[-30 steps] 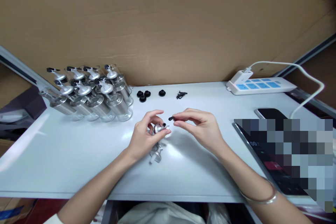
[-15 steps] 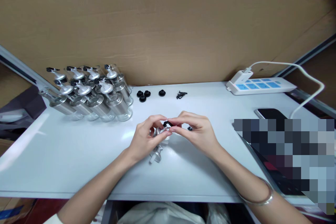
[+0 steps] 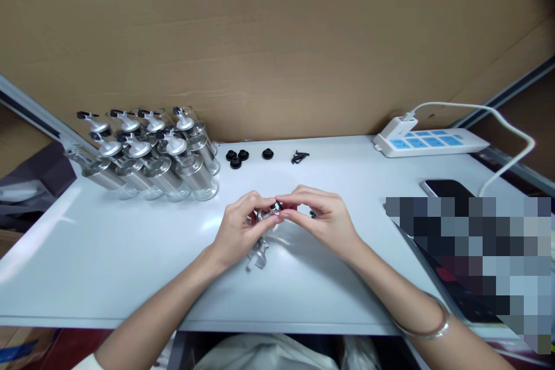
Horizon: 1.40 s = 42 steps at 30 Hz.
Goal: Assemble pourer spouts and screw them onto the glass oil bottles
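While three black caps (image 3: 243, 156) lie apart, the left hand (image 3: 237, 231) holds one metal spout (image 3: 262, 216), nozzle pointing right; the right hand (image 3: 323, 218) pinches one black piece (image 3: 276, 206) on it.

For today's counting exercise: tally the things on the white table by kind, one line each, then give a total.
Bottles with silver pump tops: 8
Loose black round caps: 4
Pile of small black clips: 1
Power strip: 1
Phone: 1
Silver pump tops at the hands: 2
Total: 17
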Tool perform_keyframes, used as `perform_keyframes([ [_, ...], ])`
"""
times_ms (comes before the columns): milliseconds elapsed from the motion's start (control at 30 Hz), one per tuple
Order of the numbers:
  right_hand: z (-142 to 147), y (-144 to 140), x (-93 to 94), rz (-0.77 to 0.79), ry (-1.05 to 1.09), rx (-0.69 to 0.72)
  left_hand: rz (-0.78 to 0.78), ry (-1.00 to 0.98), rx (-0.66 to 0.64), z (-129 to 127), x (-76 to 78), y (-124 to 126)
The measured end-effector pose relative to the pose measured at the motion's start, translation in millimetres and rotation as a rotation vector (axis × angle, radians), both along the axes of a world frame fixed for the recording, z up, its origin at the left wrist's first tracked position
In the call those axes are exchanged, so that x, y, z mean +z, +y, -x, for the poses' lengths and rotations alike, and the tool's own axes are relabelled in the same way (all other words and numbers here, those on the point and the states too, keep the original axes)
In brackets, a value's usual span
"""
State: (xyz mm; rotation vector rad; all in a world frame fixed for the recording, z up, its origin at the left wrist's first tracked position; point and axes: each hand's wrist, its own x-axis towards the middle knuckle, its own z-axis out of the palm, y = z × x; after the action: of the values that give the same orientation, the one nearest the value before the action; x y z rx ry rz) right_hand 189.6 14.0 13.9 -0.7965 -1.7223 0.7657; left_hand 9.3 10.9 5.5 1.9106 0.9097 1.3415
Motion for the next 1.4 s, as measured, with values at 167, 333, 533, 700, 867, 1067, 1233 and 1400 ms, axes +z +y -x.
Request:
perform_keyframes([
  [167,0.7,-0.6,0.7,-0.097,-0.075,0.030,0.295,-0.200,0.037,-1.2,2.4,-1.1],
  [333,1.9,2.4,-4.6,-0.314,-0.142,0.041,0.495,-0.324,0.052,-2.2,6.0,-1.2],
  [533,2.0,4.7,-4.7,-0.375,-0.123,-0.009,0.539,-0.342,-0.005,-4.5,10.9,-0.2],
  [700,-1.0,5.7,-4.6,-0.397,-0.166,-0.031,0.584,-0.353,-0.049,-5.1,11.8,0.8],
  [867,-0.6,4.9,-4.0,-0.421,-0.179,-0.045,0.631,-0.378,-0.074,-4.3,12.5,1.0],
  [1067,1.4,3.3,-1.9,-0.397,-0.156,-0.067,0.663,-0.418,-0.120,-4.6,15.6,0.0],
  [1233,0.3,3.8,-2.7,-0.407,-0.165,-0.043,0.639,-0.405,-0.051,-6.2,14.4,0.1],
  [1400,0.1,4.2,-5.6,-0.386,-0.186,-0.017,0.591,-0.409,0.014,-7.8,14.9,0.6],
])
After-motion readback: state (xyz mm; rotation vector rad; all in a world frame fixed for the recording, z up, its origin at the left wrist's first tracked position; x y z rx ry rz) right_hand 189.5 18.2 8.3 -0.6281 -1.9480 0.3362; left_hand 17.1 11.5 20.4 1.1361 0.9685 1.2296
